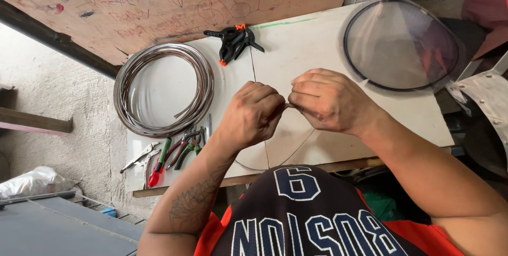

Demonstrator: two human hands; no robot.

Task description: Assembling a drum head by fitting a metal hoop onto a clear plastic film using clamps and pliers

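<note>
My left hand [253, 114] and my right hand [327, 100] are both closed, knuckles nearly touching, above a white worktable [317, 44]. Between them they pinch the ends of a thin metal wire [296, 150] that loops down toward the table's near edge. The wire ends themselves are hidden by my fingers.
A coil of flat metal strip [164, 89] lies at the table's left. Pliers and cutters [169, 155] sit below it. Black spring clamps [233, 42] lie at the back. A round mesh screen in a dark rim [402, 44] rests at the right. A scribbled wooden board [159, 2] is behind.
</note>
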